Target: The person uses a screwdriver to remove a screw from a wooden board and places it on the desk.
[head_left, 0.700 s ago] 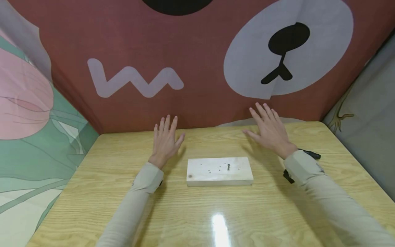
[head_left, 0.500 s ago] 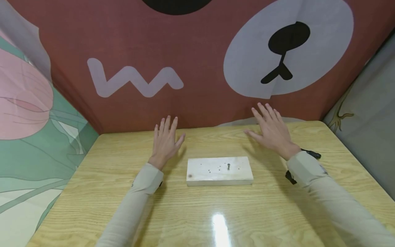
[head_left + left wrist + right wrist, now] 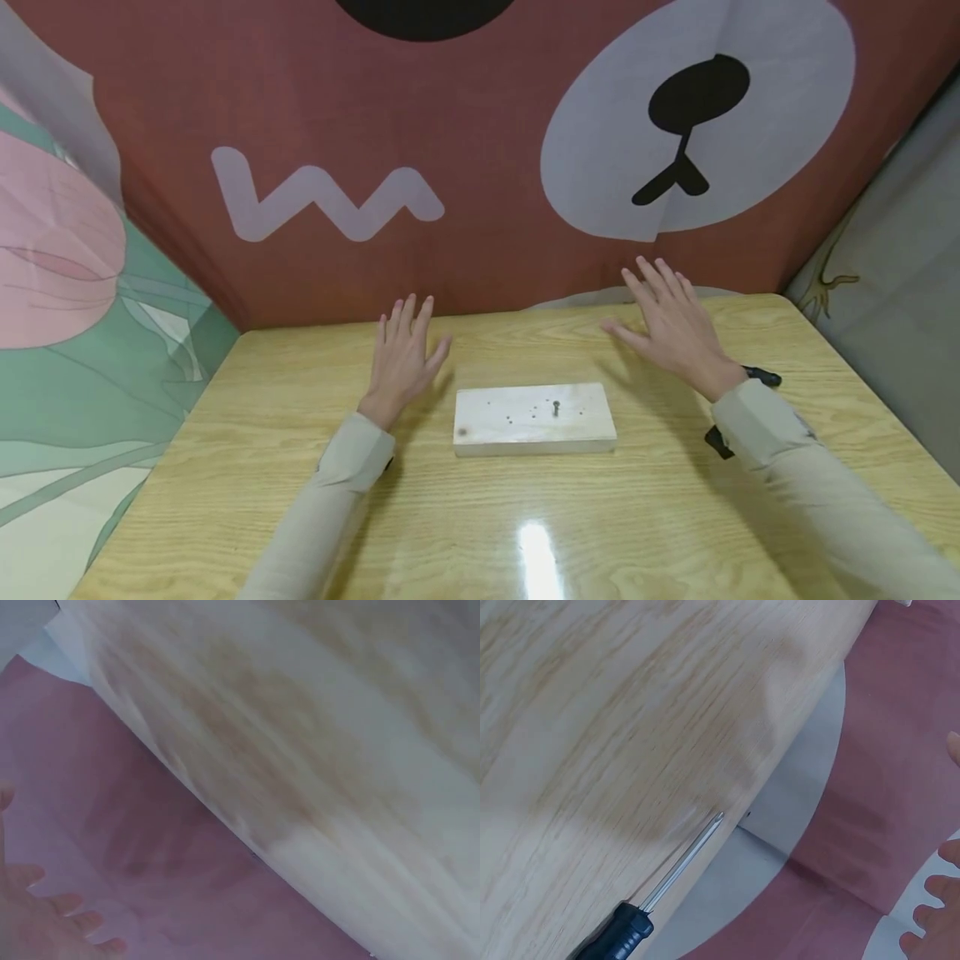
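Note:
A pale wooden block (image 3: 480, 417) with several small holes lies mid-table, and a screw (image 3: 557, 407) stands upright in its right half. Left of the block my left hand (image 3: 401, 362) is held over the table with fingers spread and nothing in it. On the other side, my right hand (image 3: 675, 329) is also raised, fingers extended and holding nothing. A screwdriver with a black handle (image 3: 619, 934) and bare metal shaft (image 3: 682, 870) lies near the table's far edge in the right wrist view. In the head view my right wrist partly hides this screwdriver (image 3: 763, 377).
The wood-grain table (image 3: 247, 467) ends at a red fabric backdrop (image 3: 337, 275) with a cartoon print. A green and pink printed cloth (image 3: 67, 383) hangs at the left, a grey one (image 3: 892, 283) at the right. A black wrist strap piece (image 3: 718, 442) shows under the right cuff.
My right hand has shifted a little to the right and back toward me. The left hand has drawn back slightly. Block and screw stay in place.

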Available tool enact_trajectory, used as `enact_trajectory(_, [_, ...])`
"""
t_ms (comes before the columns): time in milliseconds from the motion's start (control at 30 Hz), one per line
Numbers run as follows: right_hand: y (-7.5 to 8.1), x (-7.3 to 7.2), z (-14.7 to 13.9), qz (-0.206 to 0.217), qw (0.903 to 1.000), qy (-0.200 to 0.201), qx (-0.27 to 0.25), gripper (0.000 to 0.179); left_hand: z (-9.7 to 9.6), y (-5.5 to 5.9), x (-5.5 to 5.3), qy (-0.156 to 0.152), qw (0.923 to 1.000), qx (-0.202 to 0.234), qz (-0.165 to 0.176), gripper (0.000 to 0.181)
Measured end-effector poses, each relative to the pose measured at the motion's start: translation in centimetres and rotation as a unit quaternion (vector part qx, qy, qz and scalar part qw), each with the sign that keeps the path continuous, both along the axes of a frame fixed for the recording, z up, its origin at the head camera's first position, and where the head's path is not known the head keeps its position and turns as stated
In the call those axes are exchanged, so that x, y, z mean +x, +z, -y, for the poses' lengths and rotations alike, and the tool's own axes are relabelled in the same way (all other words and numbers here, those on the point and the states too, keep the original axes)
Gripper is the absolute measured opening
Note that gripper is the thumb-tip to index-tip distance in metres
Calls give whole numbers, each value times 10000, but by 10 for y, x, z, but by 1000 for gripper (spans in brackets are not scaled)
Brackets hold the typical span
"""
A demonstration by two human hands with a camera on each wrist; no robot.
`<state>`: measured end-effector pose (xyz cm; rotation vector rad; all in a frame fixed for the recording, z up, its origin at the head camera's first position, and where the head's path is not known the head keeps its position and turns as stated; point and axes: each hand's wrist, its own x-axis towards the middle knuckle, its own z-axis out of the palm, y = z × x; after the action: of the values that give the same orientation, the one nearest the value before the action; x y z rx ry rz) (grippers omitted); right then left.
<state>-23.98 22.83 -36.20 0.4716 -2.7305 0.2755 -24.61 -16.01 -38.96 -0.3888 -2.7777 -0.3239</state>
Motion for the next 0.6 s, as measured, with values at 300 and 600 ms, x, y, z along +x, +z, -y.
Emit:
enact_trajectory(300, [-2,7,-6,-101,9999,-2,-44,86,-5,-4,9,-186,9996,79,-209,69])
enact_trajectory(600, [-4,13,-9,-84,9996,87,-255,84,-8,-3,18,-257,9995,20,-187,68])
